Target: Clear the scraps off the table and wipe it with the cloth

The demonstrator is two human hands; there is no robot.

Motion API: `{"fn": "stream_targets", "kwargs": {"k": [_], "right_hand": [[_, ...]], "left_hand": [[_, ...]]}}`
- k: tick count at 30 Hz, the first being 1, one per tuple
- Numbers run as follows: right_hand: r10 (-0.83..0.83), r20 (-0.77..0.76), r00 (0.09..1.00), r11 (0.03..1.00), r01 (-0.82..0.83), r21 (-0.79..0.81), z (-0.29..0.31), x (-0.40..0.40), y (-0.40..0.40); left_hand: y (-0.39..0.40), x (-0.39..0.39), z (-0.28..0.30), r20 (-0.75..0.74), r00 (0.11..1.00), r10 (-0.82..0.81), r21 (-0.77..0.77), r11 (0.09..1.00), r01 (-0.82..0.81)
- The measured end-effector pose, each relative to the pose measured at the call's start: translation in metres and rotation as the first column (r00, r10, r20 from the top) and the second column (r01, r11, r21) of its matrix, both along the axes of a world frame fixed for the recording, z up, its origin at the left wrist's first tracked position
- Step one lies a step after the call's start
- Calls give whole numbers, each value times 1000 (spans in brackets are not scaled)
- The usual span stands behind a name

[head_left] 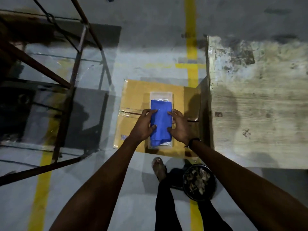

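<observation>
Cloth [161, 120], blue and folded into a long pad, lies between a person's two hands on a clear plastic packet [161, 95] set on a cardboard box [133, 95] on the floor, its long axis running straight away from the person. The left hand [144, 125] cups the cloth's left edge and the right hand [180, 126] its right edge, each with curled fingers over the top and a thumb pressed to the near part of the fold, so the cloth is taken from both sides at once; neither hand is clearly the nearer, both being level with its middle. Whether the grip has lifted the cloth or merely rests on it cannot be told from this angle. A dark band [194, 140] circles the right wrist. To the right of the hands, just beyond the box, stands the worn wooden table [260, 100], its stained top showing no loose scraps in the part that can be seen. Nearer the person than the hands, by the right forearm, a black bucket [211, 190] on the floor holds what look like pale scraps [198, 180], which suggests the clearing is done and the wiping is next. That move would carry the cloth rightward and up to the tabletop. A metal frame [73, 64] stands well to the left.
</observation>
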State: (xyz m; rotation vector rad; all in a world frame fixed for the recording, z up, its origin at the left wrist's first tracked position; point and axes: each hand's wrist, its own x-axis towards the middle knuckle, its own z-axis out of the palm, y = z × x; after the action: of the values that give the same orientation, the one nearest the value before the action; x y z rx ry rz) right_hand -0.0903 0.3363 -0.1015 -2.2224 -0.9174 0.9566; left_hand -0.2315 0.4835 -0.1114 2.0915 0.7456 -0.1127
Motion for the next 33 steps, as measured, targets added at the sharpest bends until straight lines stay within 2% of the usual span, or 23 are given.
{"fn": "stream_targets", "kwargs": {"k": [12, 14, 18, 23, 28, 33], "right_hand": [[262, 174, 949, 944, -215, -252, -4, -8, 17], [335, 217, 917, 918, -265, -295, -8, -9, 16], [421, 326, 846, 874, -282, -396, -20, -12, 18], [515, 353, 781, 798, -287, -529, -35, -13, 19], [523, 366, 770, 804, -303, -512, -46, -14, 16], [441, 337, 832, 873, -311, -376, -23, -11, 4]], "left_hand": [[-1, 2, -1, -106, 982, -159, 166, 971, 175], [-3, 5, -2, -107, 986, -125, 139, 980, 140], [-11, 12, -8, -290, 954, -69, 297, 942, 159], [-21, 18, -24, -461, 887, -36, 295, 936, 192], [-28, 18, -35, -483, 875, -4, 314, 932, 178], [-30, 10, -18, -409, 912, 46, 339, 935, 105]]}}
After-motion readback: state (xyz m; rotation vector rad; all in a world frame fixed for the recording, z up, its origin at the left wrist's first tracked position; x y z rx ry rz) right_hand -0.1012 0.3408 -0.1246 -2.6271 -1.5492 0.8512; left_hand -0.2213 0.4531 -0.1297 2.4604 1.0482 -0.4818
